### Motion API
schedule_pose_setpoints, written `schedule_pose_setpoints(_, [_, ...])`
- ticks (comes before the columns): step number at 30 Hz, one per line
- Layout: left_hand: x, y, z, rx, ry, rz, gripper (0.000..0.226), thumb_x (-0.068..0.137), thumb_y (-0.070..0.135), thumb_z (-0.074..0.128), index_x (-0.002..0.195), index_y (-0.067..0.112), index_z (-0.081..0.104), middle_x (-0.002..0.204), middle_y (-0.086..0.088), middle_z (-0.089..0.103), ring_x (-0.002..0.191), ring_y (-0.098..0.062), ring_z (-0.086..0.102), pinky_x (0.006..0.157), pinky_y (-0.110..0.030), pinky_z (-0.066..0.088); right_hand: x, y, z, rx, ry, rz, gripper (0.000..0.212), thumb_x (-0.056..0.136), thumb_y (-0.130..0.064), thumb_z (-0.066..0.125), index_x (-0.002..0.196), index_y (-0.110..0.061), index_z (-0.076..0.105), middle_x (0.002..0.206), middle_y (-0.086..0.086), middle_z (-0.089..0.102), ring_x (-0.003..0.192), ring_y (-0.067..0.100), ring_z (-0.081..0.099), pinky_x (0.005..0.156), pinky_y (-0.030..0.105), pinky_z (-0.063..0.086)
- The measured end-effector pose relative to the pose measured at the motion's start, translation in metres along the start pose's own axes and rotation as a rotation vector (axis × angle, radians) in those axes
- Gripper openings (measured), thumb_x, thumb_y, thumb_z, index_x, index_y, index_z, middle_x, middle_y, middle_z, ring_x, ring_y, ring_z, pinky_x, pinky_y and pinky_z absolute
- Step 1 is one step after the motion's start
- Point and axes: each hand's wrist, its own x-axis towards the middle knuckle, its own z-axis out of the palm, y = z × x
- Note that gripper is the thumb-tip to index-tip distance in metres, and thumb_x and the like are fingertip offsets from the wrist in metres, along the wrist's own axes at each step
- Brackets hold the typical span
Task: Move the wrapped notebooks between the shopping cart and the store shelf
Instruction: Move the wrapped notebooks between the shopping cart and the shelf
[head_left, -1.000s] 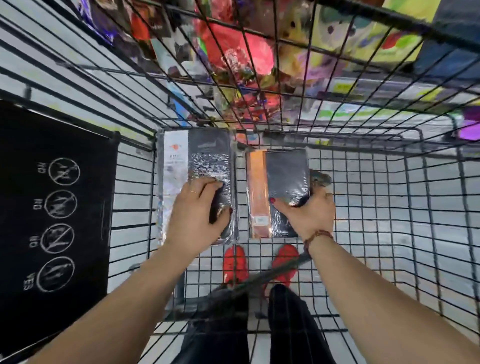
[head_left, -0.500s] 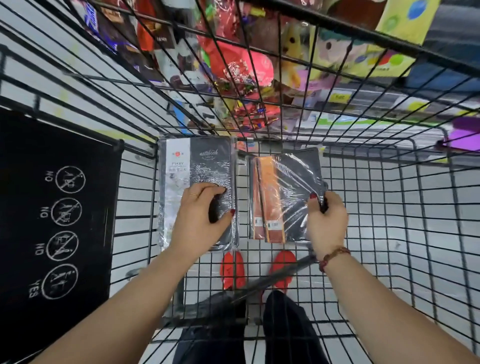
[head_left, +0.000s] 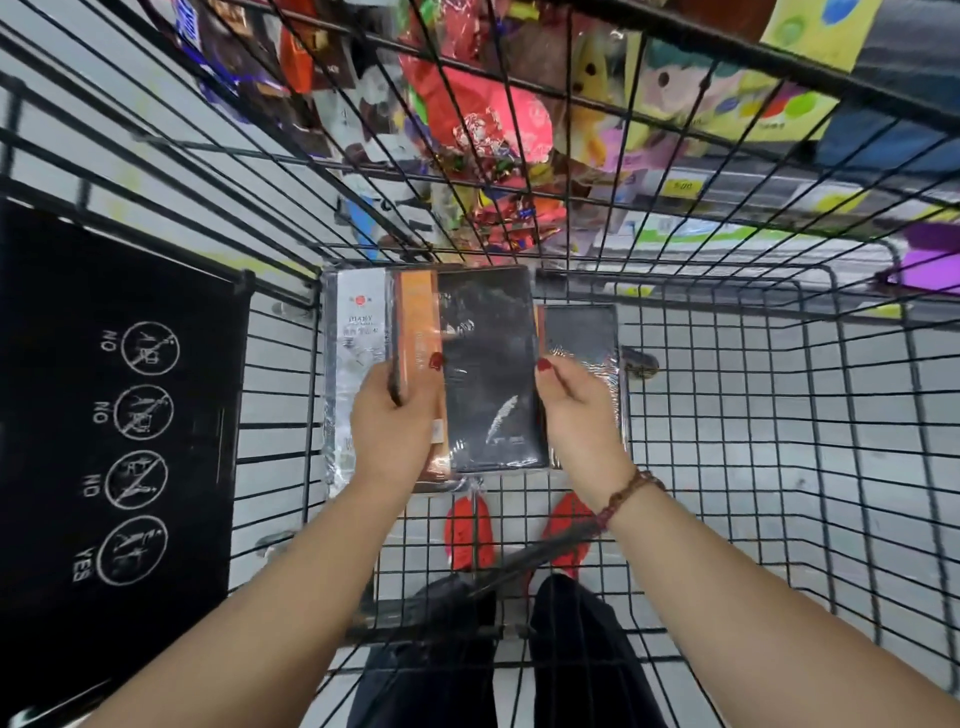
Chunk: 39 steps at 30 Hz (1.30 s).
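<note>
Both hands, left hand (head_left: 397, 415) and right hand (head_left: 579, 415), grasping notebook (head_left: 488, 374) above cart (head_left: 727, 415) floor; 2 more there, shelf untouched.

I am reading "DIARY" on the white band of the wrapped notebook (head_left: 358, 332) lying at the cart's left; the smaller print under it is staying illegible to me. The black panel (head_left: 119, 415) on the cart's end is showing "NO", "NO", "NO", "YES" beside four circled pictograms. Shelf price tags are blurring out.
</note>
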Motion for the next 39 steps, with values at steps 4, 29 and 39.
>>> schedule_pose_setpoints(4, [0.006, -0.004, -0.011, -0.04, 0.065, -0.006, 0.004, 0.09, 0.022, 0.062, 0.09, 0.022, 0.058, 0.08, 0.001, 0.063, 0.067, -0.015, 0.061, 0.046, -0.016, 0.049, 0.011, 0.02, -0.021, -0.276, 0.281, -0.041, 0.019, 0.085, -0.017, 0.062, 0.102, -0.011, 0.063, 0.096, 0.008, 0.064, 0.085, 0.017, 0.059, 0.077, 0.013, 0.048])
schedule_pose_setpoints(29, [-0.001, -0.005, -0.027, 0.047, 0.068, -0.078, 0.016, 0.087, 0.031, 0.065, 0.096, 0.018, 0.068, 0.073, -0.001, 0.065, 0.058, -0.011, 0.057, 0.043, -0.015, 0.044, -0.001, 0.029, -0.041, -0.495, 0.301, 0.14, 0.033, 0.084, -0.021, 0.064, 0.115, -0.01, 0.058, 0.115, 0.013, 0.052, 0.096, 0.023, 0.054, 0.078, 0.021, 0.041])
schedule_pose_setpoints(39, [-0.055, 0.065, -0.05, 0.084, 0.054, -0.076, 0.015, 0.084, 0.032, 0.065, 0.079, 0.022, 0.055, 0.072, 0.001, 0.053, 0.072, -0.023, 0.052, 0.079, -0.037, 0.046, -0.061, -0.053, -0.094, -0.167, 0.376, 0.066, 0.011, 0.093, -0.009, 0.045, 0.096, -0.011, 0.056, 0.07, 0.012, 0.059, 0.057, 0.024, 0.051, 0.057, 0.037, 0.046])
